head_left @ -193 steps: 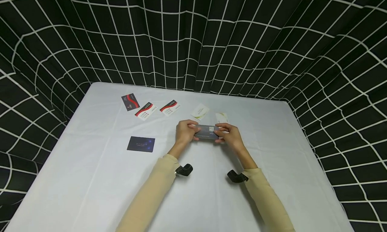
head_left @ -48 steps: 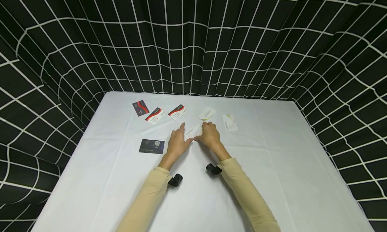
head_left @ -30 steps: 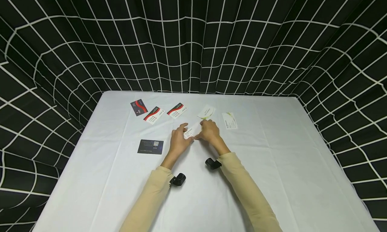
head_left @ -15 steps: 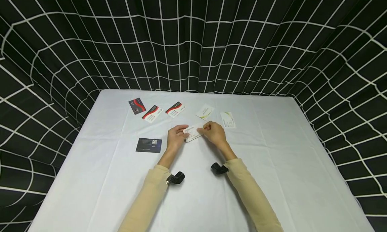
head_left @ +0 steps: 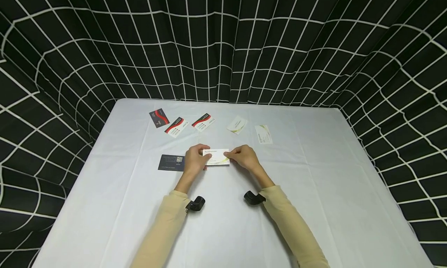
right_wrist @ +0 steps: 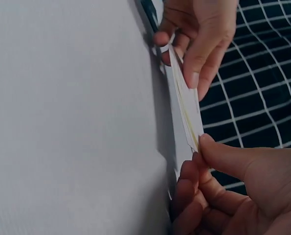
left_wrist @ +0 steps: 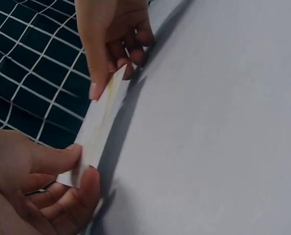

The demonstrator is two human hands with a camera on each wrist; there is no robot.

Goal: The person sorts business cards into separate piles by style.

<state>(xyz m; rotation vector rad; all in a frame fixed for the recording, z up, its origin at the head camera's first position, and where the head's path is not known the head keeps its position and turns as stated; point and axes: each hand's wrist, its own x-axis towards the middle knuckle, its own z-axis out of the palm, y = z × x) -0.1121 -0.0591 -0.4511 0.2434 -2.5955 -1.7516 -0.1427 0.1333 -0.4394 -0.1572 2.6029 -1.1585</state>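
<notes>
Between both hands is a small stack of white business cards [head_left: 218,159] with a yellow-green curve and fine print, held just above the table. My left hand [head_left: 195,158] grips its left end, thumb on top and fingers beneath. At the right end my right hand [head_left: 245,157] pinches the stack between thumb and fingertips. In the right wrist view, several card edges [right_wrist: 185,110] show slightly fanned. A dark blue business card [head_left: 169,163] with a QR code lies left of the hands, its right end hidden behind my left hand.
Toward the back of the white table [head_left: 307,175] lie a black-and-red card [head_left: 159,118], two white-and-red cards [head_left: 176,127] and two white cards with green curves, one left [head_left: 236,125] and one right [head_left: 263,134]. A black gridded curtain [head_left: 223,47] surrounds the table.
Earlier both hands held dark cards; a QR-code side now shows at the left. The white stack, first tilted low at the table, has been lifted, turned level and brought slightly left.
</notes>
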